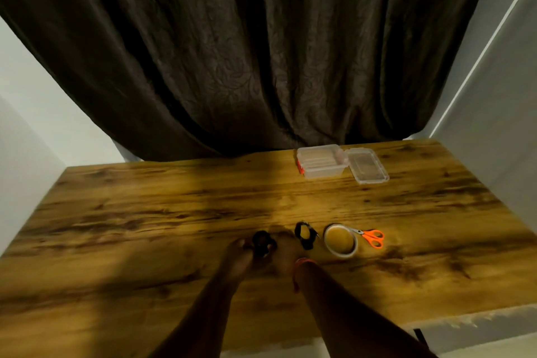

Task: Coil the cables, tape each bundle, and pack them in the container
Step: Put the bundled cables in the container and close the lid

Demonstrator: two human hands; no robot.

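Head view, your only one: at the upper right of the wooden table [145, 212] you have the clear plastic container [322, 164], uncovered, with its lid [367, 165] lying flat just beside it on the right. You can see nothing plainly inside it; an orange latch shows at its left end. Both sit near the table's far edge, right under the dark curtain [247, 52].

Low and centre, your left hand [238, 253] and right hand [286, 253] meet around a black coiled cable [263, 243]. Your fingers curl against it, so both seem to grip it, though the dim blur hides the exact hold. A second black cable bundle [304, 235] lies just right of your right hand, then the roll of tape [340, 240], with the orange-handled scissors [372, 237] touching the roll's right side.

Bare tabletop runs wide across the left half and between the tools and the container. White walls close in on both sides.
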